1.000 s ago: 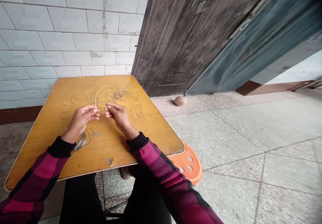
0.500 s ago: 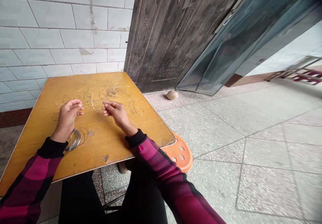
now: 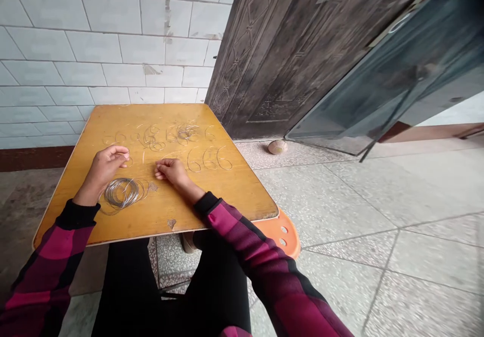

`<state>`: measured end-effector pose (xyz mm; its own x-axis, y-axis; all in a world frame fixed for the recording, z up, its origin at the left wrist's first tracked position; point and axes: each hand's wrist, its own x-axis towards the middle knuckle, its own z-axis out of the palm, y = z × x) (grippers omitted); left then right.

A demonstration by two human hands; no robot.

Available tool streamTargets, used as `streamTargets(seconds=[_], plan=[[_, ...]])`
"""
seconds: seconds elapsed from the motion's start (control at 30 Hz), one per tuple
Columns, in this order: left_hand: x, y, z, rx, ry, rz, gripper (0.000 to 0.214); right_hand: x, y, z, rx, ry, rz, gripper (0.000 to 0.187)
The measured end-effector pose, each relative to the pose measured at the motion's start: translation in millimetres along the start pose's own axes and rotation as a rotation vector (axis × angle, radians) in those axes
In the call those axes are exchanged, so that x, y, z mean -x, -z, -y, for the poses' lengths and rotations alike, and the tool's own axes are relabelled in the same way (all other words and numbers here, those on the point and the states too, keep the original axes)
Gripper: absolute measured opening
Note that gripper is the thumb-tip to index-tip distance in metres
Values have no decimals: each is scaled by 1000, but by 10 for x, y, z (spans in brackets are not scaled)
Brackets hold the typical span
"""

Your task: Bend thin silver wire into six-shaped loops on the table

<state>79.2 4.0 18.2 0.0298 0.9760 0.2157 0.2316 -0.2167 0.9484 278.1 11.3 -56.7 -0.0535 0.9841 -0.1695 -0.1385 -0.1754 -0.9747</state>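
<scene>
My left hand (image 3: 106, 168) is over the left half of the wooden table, its thumb and fingertips drawn together. Whatever it may pinch is too small to make out. To its right, my right hand (image 3: 172, 172) has its fingers closed in a pinch on a thin piece of wire, which shows only faintly at the fingertips. Below and between the hands lies a coil of silvery wire (image 3: 121, 193). Thin wires bent like the figure six (image 3: 194, 160) lie in a row just right of my right hand. More bent wires (image 3: 151, 136) are spread beyond both hands.
The yellow tabletop (image 3: 227, 198) has chipped spots near its front edge. An orange stool (image 3: 289, 233) juts out under the right corner. White tiled wall (image 3: 113, 11) and a dark carved door (image 3: 272, 59) stand behind. A roundish object (image 3: 278, 147) rests on the floor by the door.
The view has swung left, so table and door appear further right. My right hand has moved lower relative to the table's far wires, and the wire coil is now uncovered by my left wrist.
</scene>
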Motion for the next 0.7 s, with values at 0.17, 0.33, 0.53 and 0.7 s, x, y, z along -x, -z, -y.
streamTargets(seconds=[0.17,0.33,0.53,0.7], plan=[[235,422,289,-376,-94,103,31,116,120,-17,404,193,-62,21],[489,776,413,-608,-180,208,38,444,0,96,889,614,-68,18],[645,683,473,-832,-404,265,20,691,-385,-17,1103,622,176,32],[668,569,511,-933,-474,281,20,761,-522,-152,1135,608,213,42]])
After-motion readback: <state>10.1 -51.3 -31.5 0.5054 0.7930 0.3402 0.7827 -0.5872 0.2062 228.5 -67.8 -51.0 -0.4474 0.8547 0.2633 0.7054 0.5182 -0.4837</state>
